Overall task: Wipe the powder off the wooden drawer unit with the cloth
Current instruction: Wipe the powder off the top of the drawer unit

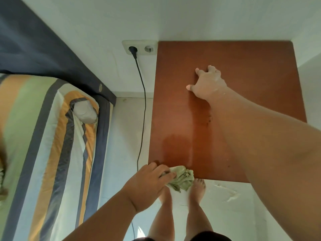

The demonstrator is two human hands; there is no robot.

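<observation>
The wooden drawer unit (243, 70) shows its reddish-brown top from above, against the white wall. A darker damp patch and a pale streak mark its near half, and a few dark specks lie beside my right forearm. My left hand (151, 181) grips a crumpled pale green cloth (182, 178) at the top's near left corner. My right hand (206, 84) rests on the middle of the top, fingers spread and holding nothing; white powder clings to its back and wrist.
White powder (225, 192) lies on the floor in front of the unit, next to my bare feet (198, 188). A black cable (143, 101) hangs from the wall socket (139, 48) left of the unit. A bed with striped sheets (48, 136) fills the left side.
</observation>
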